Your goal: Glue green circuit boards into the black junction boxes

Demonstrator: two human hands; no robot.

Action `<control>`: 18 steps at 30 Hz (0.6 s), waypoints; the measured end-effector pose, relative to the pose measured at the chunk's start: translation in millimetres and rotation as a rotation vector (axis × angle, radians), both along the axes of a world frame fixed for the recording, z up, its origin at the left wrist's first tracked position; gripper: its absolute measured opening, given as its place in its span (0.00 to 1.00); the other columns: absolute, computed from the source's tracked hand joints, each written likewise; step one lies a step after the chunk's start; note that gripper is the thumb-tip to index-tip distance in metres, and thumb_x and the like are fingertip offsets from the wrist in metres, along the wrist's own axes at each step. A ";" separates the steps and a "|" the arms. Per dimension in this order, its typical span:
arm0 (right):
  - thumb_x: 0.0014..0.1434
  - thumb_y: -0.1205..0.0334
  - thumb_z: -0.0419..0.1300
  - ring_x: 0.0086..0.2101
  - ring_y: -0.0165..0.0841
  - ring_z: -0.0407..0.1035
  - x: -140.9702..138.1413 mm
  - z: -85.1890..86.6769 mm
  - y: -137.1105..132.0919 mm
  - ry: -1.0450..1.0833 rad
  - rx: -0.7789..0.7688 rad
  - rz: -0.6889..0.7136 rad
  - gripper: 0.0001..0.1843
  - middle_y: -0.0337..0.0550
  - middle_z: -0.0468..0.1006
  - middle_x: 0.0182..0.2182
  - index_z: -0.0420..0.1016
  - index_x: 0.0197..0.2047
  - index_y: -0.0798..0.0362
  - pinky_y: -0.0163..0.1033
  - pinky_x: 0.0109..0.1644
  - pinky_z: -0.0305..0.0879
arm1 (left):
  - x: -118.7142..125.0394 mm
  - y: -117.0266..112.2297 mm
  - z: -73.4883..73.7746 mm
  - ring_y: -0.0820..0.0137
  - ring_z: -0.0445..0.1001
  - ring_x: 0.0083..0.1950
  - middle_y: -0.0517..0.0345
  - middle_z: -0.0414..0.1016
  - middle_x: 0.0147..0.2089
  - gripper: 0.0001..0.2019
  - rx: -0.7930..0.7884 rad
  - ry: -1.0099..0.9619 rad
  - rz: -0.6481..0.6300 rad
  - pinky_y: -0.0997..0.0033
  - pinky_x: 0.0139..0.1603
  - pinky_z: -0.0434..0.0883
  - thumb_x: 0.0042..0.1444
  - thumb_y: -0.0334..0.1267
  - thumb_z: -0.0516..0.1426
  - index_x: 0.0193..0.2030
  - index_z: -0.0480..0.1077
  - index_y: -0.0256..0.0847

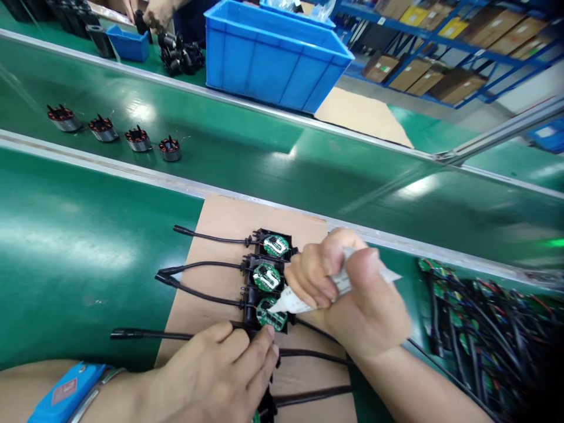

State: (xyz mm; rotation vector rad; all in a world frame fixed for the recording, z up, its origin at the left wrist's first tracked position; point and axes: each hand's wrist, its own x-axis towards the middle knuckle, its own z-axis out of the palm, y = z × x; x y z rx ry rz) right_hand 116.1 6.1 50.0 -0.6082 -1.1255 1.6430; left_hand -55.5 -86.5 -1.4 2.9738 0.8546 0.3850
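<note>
In my right hand [352, 294] is a white squeeze tube [299, 301], its pointed nozzle down at a round green circuit board [271, 316]. My left hand [220, 370] lies with fingers together and curved over the row of black housings, fingertips at that board's near edge; its thumb is hidden. Farther up the row, a second board [267, 277] and a third board [277, 245] each carry a curved white bead. They sit in black plastic housings [249, 296], with black cables [211, 298] running out to both sides. Housings nearer me are partly covered by my left hand.
Cardboard [220, 217] lies under the row. A heap of wired boards [476, 329] is at the right. Several motor stators [137, 139] stand on the green belt beyond a metal rail. Behind are a blue crate [268, 64] and another person's hands [161, 12] at black parts.
</note>
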 end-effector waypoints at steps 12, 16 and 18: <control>0.66 0.50 0.51 0.17 0.23 0.43 -7.9 -14.7 -9.5 -0.088 -0.004 0.065 0.17 0.30 0.51 0.17 0.62 0.29 0.51 0.30 0.18 0.41 | 0.5 -2.1 3.0 0.68 0.64 0.34 0.47 0.69 0.60 0.20 -0.068 0.026 -0.010 0.66 0.34 0.60 0.64 0.33 0.47 0.60 0.65 0.32; 0.66 0.49 0.51 0.17 0.23 0.43 -2.0 -6.7 -17.3 -0.137 -0.003 0.058 0.18 0.30 0.51 0.18 0.63 0.29 0.51 0.31 0.19 0.41 | -0.6 -2.1 11.1 0.66 0.65 0.35 0.48 0.70 0.59 0.20 -0.088 0.051 0.026 0.65 0.37 0.61 0.63 0.35 0.47 0.60 0.65 0.33; 0.65 0.48 0.51 0.18 0.23 0.43 0.5 -3.8 -20.0 -0.159 -0.012 0.060 0.18 0.30 0.50 0.18 0.63 0.29 0.51 0.31 0.19 0.41 | -1.2 -1.5 14.3 0.66 0.65 0.36 0.48 0.70 0.59 0.21 -0.099 0.066 0.020 0.65 0.37 0.60 0.62 0.35 0.47 0.60 0.65 0.32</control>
